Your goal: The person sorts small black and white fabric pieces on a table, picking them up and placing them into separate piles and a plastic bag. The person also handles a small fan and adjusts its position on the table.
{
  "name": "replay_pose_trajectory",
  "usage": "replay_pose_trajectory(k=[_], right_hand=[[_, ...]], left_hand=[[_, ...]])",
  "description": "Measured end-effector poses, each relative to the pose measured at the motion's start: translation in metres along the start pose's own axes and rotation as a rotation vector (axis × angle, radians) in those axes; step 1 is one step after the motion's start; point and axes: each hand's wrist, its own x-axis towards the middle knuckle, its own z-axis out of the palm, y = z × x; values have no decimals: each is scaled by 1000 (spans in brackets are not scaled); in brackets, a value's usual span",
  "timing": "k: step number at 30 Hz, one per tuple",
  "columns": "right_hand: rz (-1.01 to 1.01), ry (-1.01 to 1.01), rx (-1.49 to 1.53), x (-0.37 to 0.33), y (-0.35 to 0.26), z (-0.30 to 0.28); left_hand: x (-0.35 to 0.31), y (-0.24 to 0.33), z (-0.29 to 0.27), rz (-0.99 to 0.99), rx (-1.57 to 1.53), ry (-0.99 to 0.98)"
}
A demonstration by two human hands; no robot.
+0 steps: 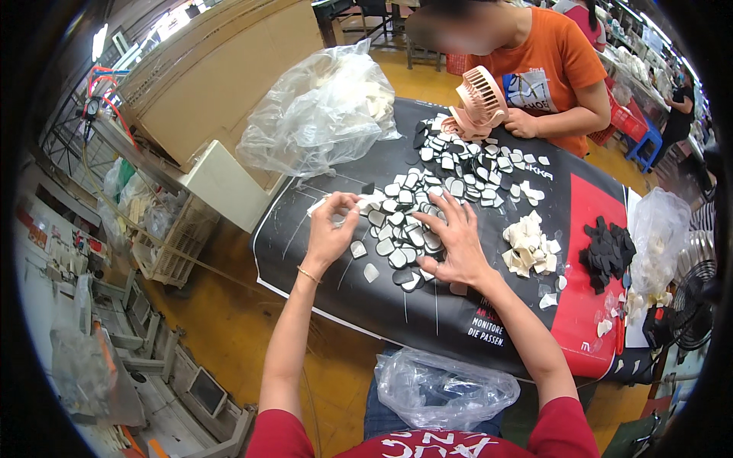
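Observation:
A pile of small white pads with black edges, rounded at one end, spreads over the dark table mat. My right hand rests on the near part of this pile, fingers spread and palm down. At the pile's left edge my left hand has thumb and forefinger pinched together; what lies between the tips is too small to make out. White pieces lie right beside those fingertips, with a small black piece just beyond. A few loose pads lie closer to me.
A large clear plastic bag stands at the far left. Across the table a person in orange leans over, near a pink fan. Cream pieces and black pieces are heaped to the right. A plastic bag covers my lap.

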Motion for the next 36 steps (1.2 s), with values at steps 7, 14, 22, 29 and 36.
replay_pose_trajectory(k=[7, 14, 22, 29, 36], right_hand=[[-86, 184, 136, 56, -14, 5], [8, 98, 191, 66, -2, 12], [51, 35, 67, 54, 11, -2], [130, -267, 233, 4, 10, -44], [141, -264, 42, -29, 5, -25]], left_hand=[[20, 23, 9, -30, -363, -244], [21, 21, -14, -65, -514, -114], [7, -30, -67, -113, 242, 258], [-20, -14, -38, 180, 736, 275], [-37, 12, 66, -82, 584, -168]])
